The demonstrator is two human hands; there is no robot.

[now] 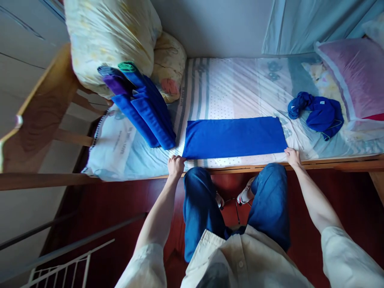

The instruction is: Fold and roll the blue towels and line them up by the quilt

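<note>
The left hand (176, 165) and right hand (293, 157) pinch the near corners of a flat rectangular blue cloth (235, 138) near the front of the pale patterned bed (234, 88); uneven tugging could skew it.

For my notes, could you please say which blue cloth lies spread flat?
The rectangular cloth between left hand and right hand; the blue bundles leftward are folded, and the heap by the pink pillow is crumpled.
</note>
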